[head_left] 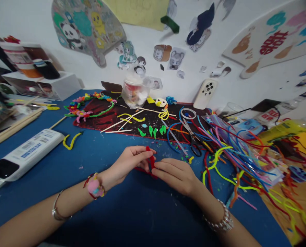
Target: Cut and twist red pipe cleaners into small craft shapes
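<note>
My left hand (128, 164) and my right hand (176, 174) meet over the blue table (104, 206), both pinching a red pipe cleaner (150, 158). The left fingers curl around its upper bent part; the right fingertips press its lower end, and a red strand trails on the table under the hands. A pink pom-pom bracelet (95, 187) sits on my left wrist, a beaded bracelet (221, 221) on my right.
A heap of coloured pipe cleaners (235, 151) spreads at the right, with scissors (194, 140) beside it. A dark mat (132, 120) holds sticks, green pieces and a flower garland (87, 104). A plastic cup (134, 91) stands behind. A white box (26, 151) lies left.
</note>
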Demonstrator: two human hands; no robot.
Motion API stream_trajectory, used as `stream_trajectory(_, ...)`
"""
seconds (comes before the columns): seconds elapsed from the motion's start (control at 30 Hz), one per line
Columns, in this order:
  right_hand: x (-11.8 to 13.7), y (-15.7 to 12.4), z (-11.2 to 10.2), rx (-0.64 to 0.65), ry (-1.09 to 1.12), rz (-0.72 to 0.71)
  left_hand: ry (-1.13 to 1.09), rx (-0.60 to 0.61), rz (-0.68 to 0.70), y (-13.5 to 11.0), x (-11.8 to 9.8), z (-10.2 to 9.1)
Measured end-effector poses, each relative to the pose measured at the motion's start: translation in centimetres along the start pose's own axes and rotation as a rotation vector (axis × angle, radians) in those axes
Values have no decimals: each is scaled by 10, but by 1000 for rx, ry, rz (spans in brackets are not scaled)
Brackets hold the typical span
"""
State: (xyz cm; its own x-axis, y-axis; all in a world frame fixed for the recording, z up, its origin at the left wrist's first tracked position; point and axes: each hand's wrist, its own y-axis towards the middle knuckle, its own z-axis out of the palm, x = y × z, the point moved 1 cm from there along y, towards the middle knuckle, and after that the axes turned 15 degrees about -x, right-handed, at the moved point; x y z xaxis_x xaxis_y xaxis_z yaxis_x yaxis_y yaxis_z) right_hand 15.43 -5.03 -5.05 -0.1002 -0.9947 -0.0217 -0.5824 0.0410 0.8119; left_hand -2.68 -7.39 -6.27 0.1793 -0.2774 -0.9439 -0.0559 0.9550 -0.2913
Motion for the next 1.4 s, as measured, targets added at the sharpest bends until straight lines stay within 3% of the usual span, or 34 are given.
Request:
stream_trajectory(0.2,-1,-3,2,6,80,7,115,41,-18,4,8,-1)
stream_trajectory(0.3,-1,-4,7,12,165,96,191,41,43,6,10,-1)
stream_trajectory(0.57,-4,3,11,-207,368,759,350,52,156,7,6,-1)
stream_trajectory(0.73,-13,-2,14,-227,495,1025,476,71,210,5,3,0)
stream_trajectory(0.93,-17,-8,21,-221,640,1135,604,121,307,1,7,2)
stream_trajectory(1.4,-17,-10,26,-194,737,1334,632,137,409,1,12,1)
